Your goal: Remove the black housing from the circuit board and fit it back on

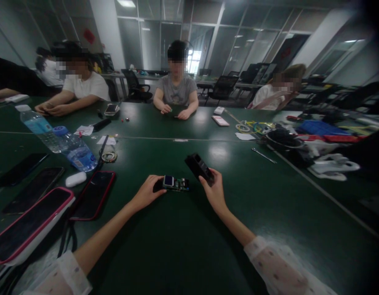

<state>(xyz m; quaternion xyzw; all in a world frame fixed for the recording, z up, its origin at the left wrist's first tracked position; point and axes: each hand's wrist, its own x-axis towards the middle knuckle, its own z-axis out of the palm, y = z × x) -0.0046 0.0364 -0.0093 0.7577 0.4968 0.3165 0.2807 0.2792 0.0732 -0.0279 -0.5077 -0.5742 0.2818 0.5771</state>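
Between thumb and fingers, my left hand point(149, 191) grips the left end of a small circuit board point(179, 184) with a square screen on it. The board lies roughly level, just above or on the dark green table point(183, 241); contact is hard to tell. To its right, my right hand point(214, 189) holds a black plastic case point(199, 167) by its lower right end. The case is tilted, its hollow side partly showing. Board and case are apart.
Left of my arms are phones point(94, 194), a white earbud case point(76, 179) and water bottles point(77, 151). A wrench point(263, 155), cables point(254, 126) and tools lie right. Across the table sit several people, one in a grey shirt point(177, 88).
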